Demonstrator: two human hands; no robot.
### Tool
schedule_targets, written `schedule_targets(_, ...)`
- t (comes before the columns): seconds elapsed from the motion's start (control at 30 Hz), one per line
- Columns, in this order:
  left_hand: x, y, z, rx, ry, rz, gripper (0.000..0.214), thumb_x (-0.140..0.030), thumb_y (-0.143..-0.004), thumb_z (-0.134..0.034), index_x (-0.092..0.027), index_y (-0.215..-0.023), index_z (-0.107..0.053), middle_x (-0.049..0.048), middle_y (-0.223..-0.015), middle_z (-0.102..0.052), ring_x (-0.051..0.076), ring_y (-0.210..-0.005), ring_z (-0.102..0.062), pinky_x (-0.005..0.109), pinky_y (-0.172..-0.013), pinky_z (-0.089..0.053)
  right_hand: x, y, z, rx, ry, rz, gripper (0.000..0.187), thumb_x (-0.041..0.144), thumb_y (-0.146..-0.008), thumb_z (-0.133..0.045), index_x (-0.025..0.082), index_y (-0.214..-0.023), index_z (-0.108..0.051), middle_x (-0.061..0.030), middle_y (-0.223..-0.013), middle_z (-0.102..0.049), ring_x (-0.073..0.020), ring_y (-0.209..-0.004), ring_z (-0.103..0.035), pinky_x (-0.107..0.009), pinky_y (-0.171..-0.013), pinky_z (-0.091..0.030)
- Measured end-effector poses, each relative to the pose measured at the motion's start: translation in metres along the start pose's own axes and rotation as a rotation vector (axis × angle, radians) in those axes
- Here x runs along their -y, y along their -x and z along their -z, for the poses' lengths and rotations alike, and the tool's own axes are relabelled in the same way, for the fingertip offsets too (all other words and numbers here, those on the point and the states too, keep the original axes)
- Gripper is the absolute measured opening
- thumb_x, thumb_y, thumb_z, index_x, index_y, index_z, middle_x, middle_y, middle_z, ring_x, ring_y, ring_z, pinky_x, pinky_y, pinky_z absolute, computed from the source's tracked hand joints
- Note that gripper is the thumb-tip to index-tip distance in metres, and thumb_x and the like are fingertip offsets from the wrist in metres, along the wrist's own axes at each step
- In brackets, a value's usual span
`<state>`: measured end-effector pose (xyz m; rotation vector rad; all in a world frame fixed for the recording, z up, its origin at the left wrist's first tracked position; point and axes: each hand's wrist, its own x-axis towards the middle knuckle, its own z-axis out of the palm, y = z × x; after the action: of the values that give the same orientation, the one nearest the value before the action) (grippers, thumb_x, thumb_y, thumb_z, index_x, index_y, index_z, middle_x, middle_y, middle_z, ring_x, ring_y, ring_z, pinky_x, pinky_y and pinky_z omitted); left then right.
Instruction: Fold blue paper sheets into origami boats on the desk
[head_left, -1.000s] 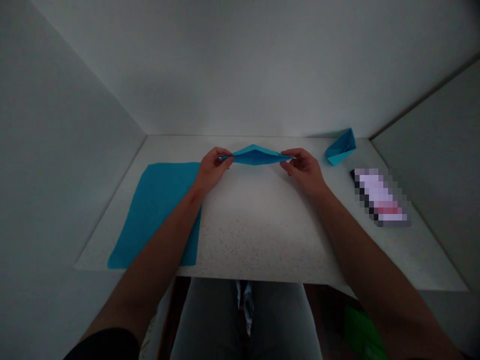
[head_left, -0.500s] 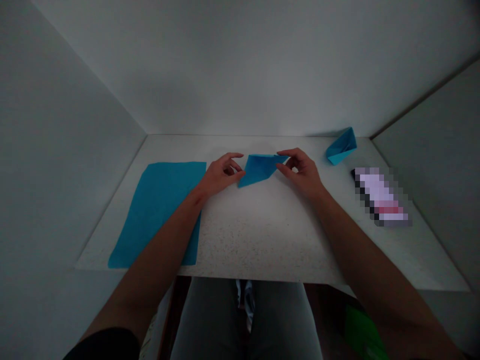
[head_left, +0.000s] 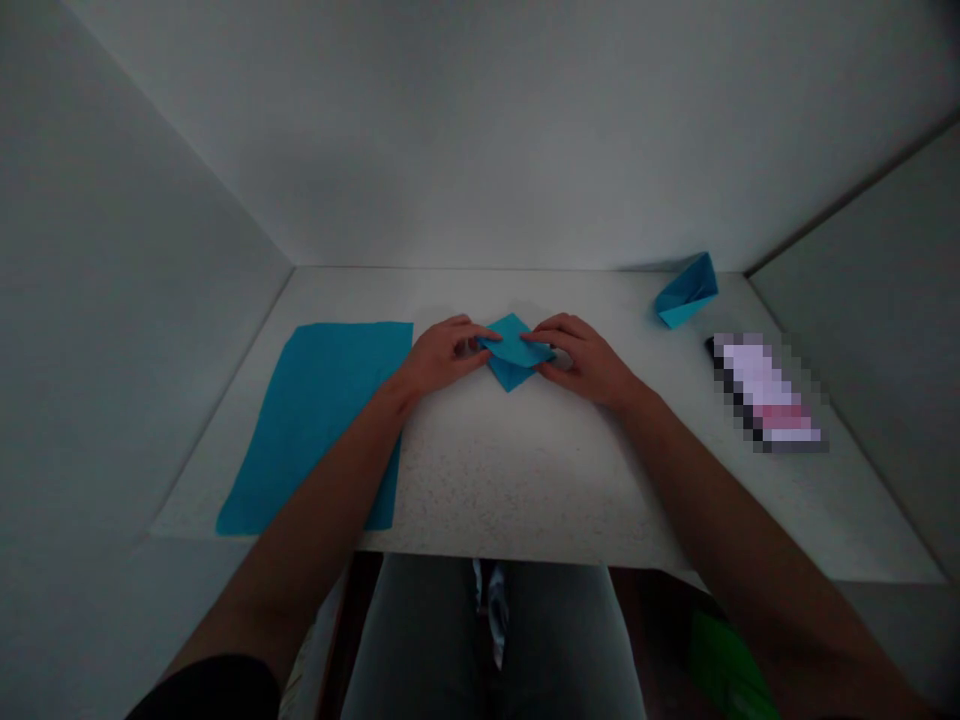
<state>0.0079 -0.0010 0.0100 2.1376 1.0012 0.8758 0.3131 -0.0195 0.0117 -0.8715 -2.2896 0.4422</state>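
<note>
Blue folded paper on speckled white countertop

I see bright blue folded paper between my left grip and right grip, a matching blue sheet farther left, on a white speckled counter.
</note>
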Motion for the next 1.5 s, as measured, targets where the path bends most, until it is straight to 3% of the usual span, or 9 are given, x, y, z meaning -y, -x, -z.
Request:
schedule_targets(0.17, 0.004, 0.001, 0.005, -0.018, -0.17, -0.029, 0.024, -0.033, -0.088, -0.087, -0.031, -0.111, -0.089, 0.0063, -0.111, -0.065, 0.017, -0.088, -0.062, 0.03, -0.08, -0.053, -0.016, 0.004, 0.003, 0.073, 0.051, -0.031, 0.028, 0.038, -0.098, -0.075, 0.032, -0.125, -0.082, -0.0121, -0.127, -0.075, -0.0328, -0.115, -0.072, -0.052, -0.101, -0.055)
schedule_targets(0.3, 0.006, 0.0, 0.005, 0.053, -0.16, -0.044, 0.019, -0.032, -0.09, -0.084, -0.029, -0.108, -0.088, 0.0051, -0.103, -0.07, 0.016, -0.081, -0.064, 0.031, -0.079, -0.054, -0.023, 0.004, 0.009, 0.084, 0.037, -0.061, 0.022, 0.045, -0.099, -0.075, 0.032, -0.115, -0.085, -0.01, -0.121, -0.079, -0.0311, -0.109, -0.074, -0.05, -0.098, -0.054)
schedule_targets(0.47, 0.005, -0.003, 0.004, 0.03, -0.132, -0.019, 0.022, -0.043, -0.097, -0.076, -0.023, -0.093, -0.083, 0.0062, -0.1, -0.075, 0.013, -0.068, -0.062, 0.03, -0.069, -0.051, -0.019, 0.001, 0.014, 0.058, -0.051, -0.157, 0.025, 0.051, -0.102, -0.071, 0.028, -0.095, -0.08, -0.0072, -0.099, -0.079, -0.0251, -0.087, -0.072, -0.042, -0.081, -0.055)
schedule_targets(0.6, 0.001, -0.002, 0.004, 0.032, -0.101, 0.043, 0.024, -0.044, -0.096, -0.077, -0.022, -0.089, -0.077, 0.0032, -0.085, -0.073, 0.013, -0.065, -0.061, 0.028, -0.064, -0.046, -0.013, 0.002, 0.014, 0.04, -0.108, -0.31, 0.024, 0.05, -0.1, -0.074, 0.026, -0.101, -0.077, -0.0031, -0.08, -0.074, -0.0198, -0.068, -0.064, -0.035, -0.066, -0.049)
schedule_targets(0.77, 0.003, -0.002, 0.002, 0.042, -0.063, 0.048, 0.021, -0.038, -0.093, -0.08, -0.024, -0.109, -0.08, 0.0025, -0.093, -0.076, 0.012, -0.064, -0.06, 0.027, -0.065, -0.048, -0.017, 0.003, 0.009, 0.062, -0.129, -0.266, 0.029, 0.048, -0.1, -0.074, 0.028, -0.12, -0.078, -0.004, -0.09, -0.074, -0.0178, -0.067, -0.063, -0.033, -0.064, -0.049)
schedule_targets(0.97, 0.007, -0.002, 0.0, 0.095, -0.148, -0.045, 0.021, -0.038, -0.099, -0.074, -0.03, -0.113, -0.088, 0.0063, -0.117, -0.074, 0.01, -0.066, -0.06, 0.031, -0.076, -0.053, -0.022, 0.004, 0.008, 0.059, 0.006, -0.172, 0.029, 0.052, -0.103, -0.07, 0.029, -0.116, -0.084, -0.0097, -0.109, -0.073, -0.0196, -0.076, -0.065, -0.039, -0.077, -0.053)
schedule_targets(1.17, 0.007, -0.001, 0.0, 0.12, -0.203, -0.07, 0.03, -0.046, -0.089, -0.089, -0.033, -0.117, -0.089, 0.0062, -0.122, -0.074, 0.01, -0.067, -0.059, 0.033, -0.081, -0.052, -0.023, 0.009, 0.014, 0.003, 0.082, -0.236, 0.044, 0.064, -0.085, -0.089, 0.026, -0.105, -0.08, -0.0102, -0.11, -0.072, -0.023, -0.08, -0.066, -0.041, -0.077, -0.052)
schedule_targets(1.37, 0.006, -0.001, 0.002, 0.129, -0.199, -0.059, 0.035, -0.048, -0.087, -0.092, -0.034, -0.118, -0.088, 0.0062, -0.124, -0.072, 0.012, -0.072, -0.061, 0.034, -0.084, -0.052, -0.023, 0.007, 0.013, 0.051, -0.028, -0.242, 0.04, 0.064, -0.09, -0.084, 0.025, -0.088, -0.075, -0.0077, -0.102, -0.071, -0.0199, -0.075, -0.063, -0.039, -0.073, -0.05)
schedule_targets(1.5, 0.003, -0.001, 0.001, 0.087, -0.166, -0.056, 0.038, -0.046, -0.086, -0.091, -0.031, -0.121, -0.084, 0.0067, -0.122, -0.071, 0.015, -0.079, -0.064, 0.034, -0.084, -0.052, -0.014, 0.004, 0.012, 0.014, -0.19, -0.314, 0.038, 0.063, -0.095, -0.079, 0.026, -0.09, -0.071, -0.0058, -0.096, -0.069, -0.0197, -0.076, -0.062, -0.036, -0.07, -0.05)
